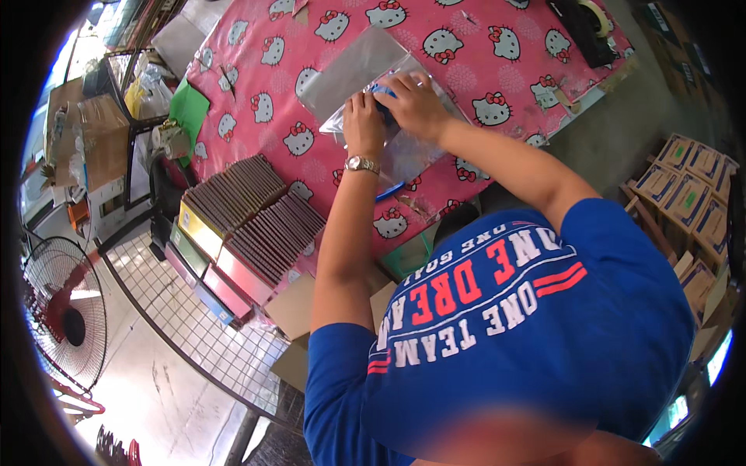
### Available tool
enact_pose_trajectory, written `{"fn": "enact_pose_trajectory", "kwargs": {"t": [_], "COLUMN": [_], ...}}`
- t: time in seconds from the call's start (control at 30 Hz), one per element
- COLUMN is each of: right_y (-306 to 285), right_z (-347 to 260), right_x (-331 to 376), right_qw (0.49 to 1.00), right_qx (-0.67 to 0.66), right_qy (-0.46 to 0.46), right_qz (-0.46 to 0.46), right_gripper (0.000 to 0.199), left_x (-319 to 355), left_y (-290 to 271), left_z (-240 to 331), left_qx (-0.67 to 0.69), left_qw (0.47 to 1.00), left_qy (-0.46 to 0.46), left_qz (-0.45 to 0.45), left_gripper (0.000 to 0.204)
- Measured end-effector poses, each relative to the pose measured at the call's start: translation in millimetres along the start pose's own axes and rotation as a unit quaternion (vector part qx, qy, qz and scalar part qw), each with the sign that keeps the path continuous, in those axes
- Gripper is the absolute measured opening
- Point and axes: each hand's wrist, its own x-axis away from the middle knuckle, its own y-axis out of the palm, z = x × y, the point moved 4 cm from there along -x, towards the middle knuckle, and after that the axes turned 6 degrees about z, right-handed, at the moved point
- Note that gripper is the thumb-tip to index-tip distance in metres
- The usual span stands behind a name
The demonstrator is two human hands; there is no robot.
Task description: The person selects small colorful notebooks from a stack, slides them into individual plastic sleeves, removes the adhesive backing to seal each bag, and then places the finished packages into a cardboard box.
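Both my hands are together over a clear plastic bag (353, 71) lying on the pink patterned tabletop. My left hand (364, 124), with a watch (362, 164) at its wrist, has its fingers bent and pressed onto the plastic. Beside it, my right hand (417, 107) grips from the other side with curled fingers. Between them a small dark blue item (384, 92) shows partly; its kind is hidden by the fingers. More loose clear film spreads under and below the hands. A blue pen-like stick (390, 191) lies nearer to me.
Rows of thin, dark-edged stacked items (264, 221) stand at the table's near left. A black tape dispenser (581, 33) sits at the far right edge. A green sheet (189, 116) hangs at the left edge. A fan (71, 311) stands left; cartons (688, 194) are piled right.
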Motion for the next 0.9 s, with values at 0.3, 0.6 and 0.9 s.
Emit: {"fn": "enact_pose_trajectory", "kwargs": {"t": [0.3, 0.6, 0.9], "right_y": [13.2, 6.2, -266.0], "right_z": [-30.5, -7.1, 453.1], "right_x": [51.8, 34.7, 184.6], "right_qw": [0.980, 0.955, 0.877], "right_qx": [0.014, -0.090, 0.214], "right_qy": [-0.003, 0.019, 0.431], "right_qz": [-0.201, -0.283, -0.002], "right_gripper": [0.078, 0.079, 0.077], "left_x": [-9.2, 0.8, -8.6], "left_y": [-4.2, 13.8, 27.8], "left_z": [-5.5, 5.1, 37.0], "left_qx": [0.045, -0.077, -0.129], "left_qw": [0.996, 0.988, 0.988], "left_qy": [-0.081, -0.061, 0.038], "left_qz": [-0.020, -0.121, -0.080], "left_gripper": [0.015, 0.016, 0.032]}}
